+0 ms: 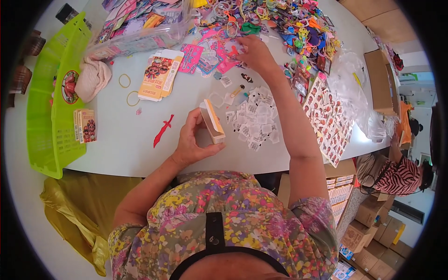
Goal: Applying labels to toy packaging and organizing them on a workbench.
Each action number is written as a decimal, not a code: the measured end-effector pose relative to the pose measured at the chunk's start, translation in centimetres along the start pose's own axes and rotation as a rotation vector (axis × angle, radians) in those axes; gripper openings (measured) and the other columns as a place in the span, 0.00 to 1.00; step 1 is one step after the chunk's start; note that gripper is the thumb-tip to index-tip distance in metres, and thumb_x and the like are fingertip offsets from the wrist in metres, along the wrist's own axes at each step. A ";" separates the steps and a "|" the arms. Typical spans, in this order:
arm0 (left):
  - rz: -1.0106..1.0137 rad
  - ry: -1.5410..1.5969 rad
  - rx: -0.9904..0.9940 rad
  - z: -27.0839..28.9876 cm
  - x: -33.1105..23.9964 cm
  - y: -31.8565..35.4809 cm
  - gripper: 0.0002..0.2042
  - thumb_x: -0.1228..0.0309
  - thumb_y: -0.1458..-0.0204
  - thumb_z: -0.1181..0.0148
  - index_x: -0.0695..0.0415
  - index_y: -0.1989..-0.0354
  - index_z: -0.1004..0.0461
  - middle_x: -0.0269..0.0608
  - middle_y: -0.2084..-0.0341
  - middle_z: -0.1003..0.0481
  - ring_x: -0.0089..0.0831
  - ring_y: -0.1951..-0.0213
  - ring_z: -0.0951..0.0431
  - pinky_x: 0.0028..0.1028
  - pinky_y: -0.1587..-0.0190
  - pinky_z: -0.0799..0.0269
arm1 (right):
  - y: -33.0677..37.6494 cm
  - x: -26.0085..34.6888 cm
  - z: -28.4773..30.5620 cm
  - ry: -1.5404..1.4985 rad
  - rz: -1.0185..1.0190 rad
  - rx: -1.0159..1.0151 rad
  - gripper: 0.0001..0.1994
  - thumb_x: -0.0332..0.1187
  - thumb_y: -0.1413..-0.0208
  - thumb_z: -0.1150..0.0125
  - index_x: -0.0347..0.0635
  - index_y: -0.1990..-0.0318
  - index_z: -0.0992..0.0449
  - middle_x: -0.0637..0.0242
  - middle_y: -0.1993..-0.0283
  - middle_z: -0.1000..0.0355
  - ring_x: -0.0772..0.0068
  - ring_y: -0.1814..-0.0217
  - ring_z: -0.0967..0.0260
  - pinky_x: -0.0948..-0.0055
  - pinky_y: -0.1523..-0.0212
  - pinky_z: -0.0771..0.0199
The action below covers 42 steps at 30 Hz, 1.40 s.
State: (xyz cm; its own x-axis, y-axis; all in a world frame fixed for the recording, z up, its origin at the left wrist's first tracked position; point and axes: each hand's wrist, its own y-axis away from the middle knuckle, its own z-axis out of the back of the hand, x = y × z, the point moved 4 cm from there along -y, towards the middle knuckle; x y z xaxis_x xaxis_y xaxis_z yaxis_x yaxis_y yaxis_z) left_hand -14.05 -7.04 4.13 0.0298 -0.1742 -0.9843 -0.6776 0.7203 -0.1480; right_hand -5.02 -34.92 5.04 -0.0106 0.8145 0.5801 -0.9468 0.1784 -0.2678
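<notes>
My left hand [193, 141] grips a small orange-and-white cardboard box [212, 123], its open end tilted up. Far out over the table, my right hand [257, 57] has its fingers curled above the pink cards; what lies in its fingertips is too small to make out. Beneath and beside it are pink and blue printed cards [210, 57] and a green trinket [250, 28]. Between my arms spreads a heap of small white packets [257, 116]. A red sword-shaped plastic piece [163, 131] rests left of the box. Flattened orange boxes [160, 77] are stacked farther off.
A green plastic basket [56, 116] stands at the left edge, with folded boxes [85, 126] by it. A clear bin [135, 44] of cards sits at the back. Colourful trinkets [303, 32] and sticker sheets [329, 121] lie right. Another person [401, 175] is at far right.
</notes>
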 end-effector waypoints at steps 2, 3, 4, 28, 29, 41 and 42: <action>-0.001 0.007 0.002 -0.1 -0.1 0.1 0.43 0.70 0.63 0.26 0.60 0.39 0.47 0.43 0.48 0.30 0.30 0.47 0.29 0.32 0.45 0.35 | -0.2 0.6 0.3 -0.023 -0.020 0.068 0.24 0.27 0.59 0.32 0.38 0.50 0.25 0.55 0.66 0.25 0.59 0.61 0.25 0.65 0.59 0.26; -0.011 -0.025 0.005 -0.1 -0.1 0.1 0.42 0.70 0.63 0.26 0.60 0.39 0.47 0.43 0.49 0.30 0.30 0.48 0.29 0.32 0.46 0.35 | -0.4 0.7 0.2 -0.012 -0.084 0.183 0.23 0.25 0.58 0.33 0.38 0.49 0.25 0.59 0.68 0.26 0.65 0.65 0.26 0.69 0.64 0.26; -0.023 -0.059 0.009 0.0 -0.2 0.1 0.42 0.70 0.63 0.26 0.61 0.39 0.47 0.43 0.50 0.30 0.29 0.48 0.29 0.31 0.46 0.35 | -0.6 0.7 -0.1 0.001 -0.147 0.295 0.22 0.24 0.56 0.34 0.37 0.49 0.26 0.63 0.71 0.28 0.70 0.70 0.28 0.72 0.68 0.25; -0.057 -0.053 -0.065 -0.1 -0.1 0.1 0.40 0.77 0.62 0.28 0.57 0.39 0.45 0.40 0.49 0.33 0.29 0.47 0.31 0.33 0.44 0.35 | -1.4 6.2 -1.7 -0.072 0.200 -0.108 0.16 0.32 0.60 0.31 0.32 0.64 0.22 0.62 0.70 0.24 0.68 0.68 0.27 0.71 0.65 0.28; -0.074 -0.056 -0.075 0.1 0.4 0.1 0.40 0.77 0.62 0.27 0.58 0.40 0.45 0.40 0.49 0.34 0.29 0.48 0.31 0.32 0.46 0.33 | -0.8 6.1 -0.5 -0.191 0.090 -0.082 0.13 0.32 0.57 0.31 0.33 0.65 0.22 0.64 0.73 0.25 0.74 0.72 0.29 0.75 0.69 0.30; -0.123 -0.256 -0.338 0.3 0.3 0.7 0.35 0.71 0.66 0.24 0.61 0.47 0.36 0.41 0.57 0.29 0.26 0.55 0.26 0.25 0.55 0.26 | 11.4 15.6 9.7 -0.395 -0.118 0.021 0.05 0.27 0.46 0.36 0.34 0.65 0.23 0.73 0.75 0.26 0.87 0.75 0.32 0.85 0.75 0.35; -0.193 -0.399 -0.355 0.3 0.0 0.8 0.34 0.71 0.67 0.24 0.61 0.48 0.35 0.41 0.58 0.29 0.28 0.55 0.26 0.26 0.54 0.27 | 11.7 15.5 10.5 -0.191 -0.074 -0.092 0.05 0.26 0.45 0.37 0.33 0.65 0.23 0.72 0.75 0.26 0.87 0.74 0.32 0.85 0.73 0.34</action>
State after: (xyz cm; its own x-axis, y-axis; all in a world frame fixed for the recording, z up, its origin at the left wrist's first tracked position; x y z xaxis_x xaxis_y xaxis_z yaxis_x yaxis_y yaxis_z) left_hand -14.39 -6.29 3.99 0.4066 0.0364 -0.9129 -0.8358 0.4182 -0.3556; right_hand -19.61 -26.03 19.01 -0.0110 0.6798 0.7333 -0.9141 0.2905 -0.2830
